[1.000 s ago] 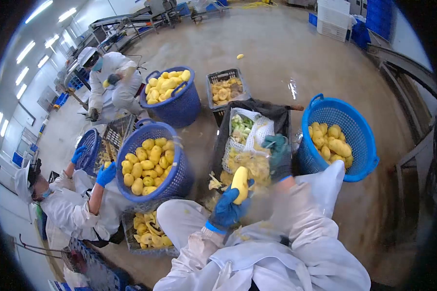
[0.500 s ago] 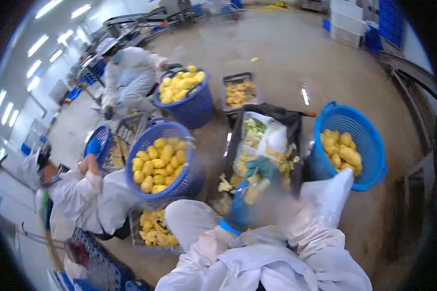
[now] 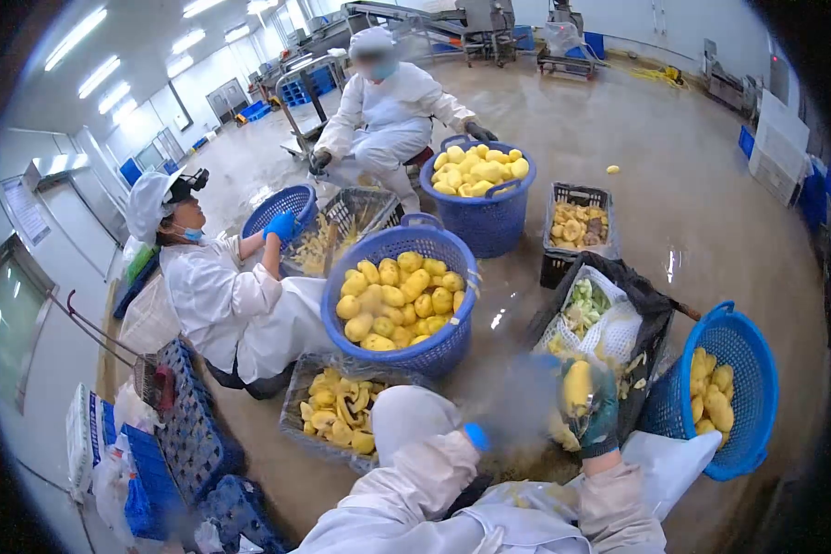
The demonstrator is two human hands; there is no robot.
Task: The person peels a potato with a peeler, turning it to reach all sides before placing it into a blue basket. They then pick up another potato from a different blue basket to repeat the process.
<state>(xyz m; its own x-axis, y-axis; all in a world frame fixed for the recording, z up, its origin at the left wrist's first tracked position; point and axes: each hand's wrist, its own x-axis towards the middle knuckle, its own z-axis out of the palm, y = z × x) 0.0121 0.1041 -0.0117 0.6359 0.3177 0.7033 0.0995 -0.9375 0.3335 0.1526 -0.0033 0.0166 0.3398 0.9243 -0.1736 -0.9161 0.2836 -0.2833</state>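
Note:
My right hand [image 3: 600, 406], in a dark green glove, is wrapped round a yellow potato [image 3: 578, 388] above the black-lined crate [image 3: 651, 323] of peelings. Close on its left is my left hand [image 3: 519, 397], in a blue glove with a bright blue cuff; motion smears its fingers, and whatever it may hold cannot be made out. Peelings hang below the potato. A purple basket [image 3: 457, 346] of yellow potatoes stands ahead on the left. The light blue basket [image 3: 757, 369] at my right holds more potatoes.
Two co-workers in white sit ahead, one at left [image 3: 222, 295], one farther back [image 3: 388, 111] beside another full basket [image 3: 489, 217]. A crate of cut pieces [image 3: 309, 434] stands by my left knee; a small black crate [image 3: 559, 263] lies ahead. Blue crates [image 3: 189, 415] stand at far left.
The view has swung left, so baskets and co-workers sit farther right in it. My hands have moved slightly apart, and the potato in my right hand now shows clearly.

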